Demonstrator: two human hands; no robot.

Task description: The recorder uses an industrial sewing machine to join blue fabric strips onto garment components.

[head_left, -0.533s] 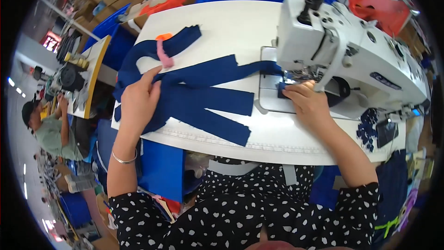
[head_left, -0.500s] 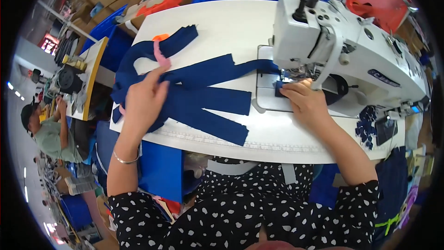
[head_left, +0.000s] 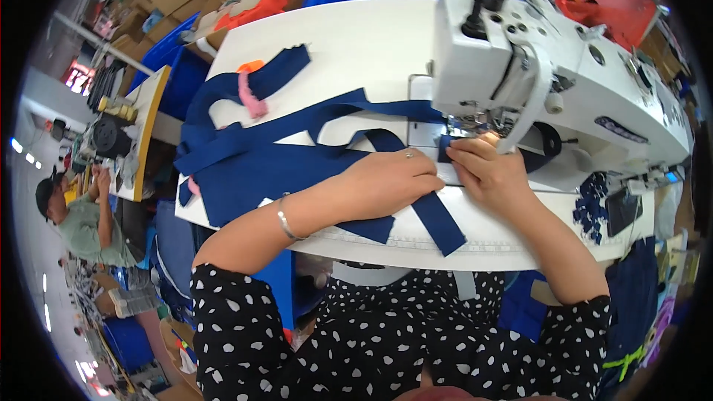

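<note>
free: tabletop (head_left: 356, 41) beyond navy fabric (head_left: 275, 174) | blocked on right: sewing machine (head_left: 475, 59)

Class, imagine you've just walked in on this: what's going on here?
A person sits at a white sewing machine with navy fabric. The right hand has its fingertips on navy cloth beside the needle area. The left hand grips a navy strip, whose end lies toward the front of the white table. More navy pieces spread out to the left, with a pink strip on them.
</note>
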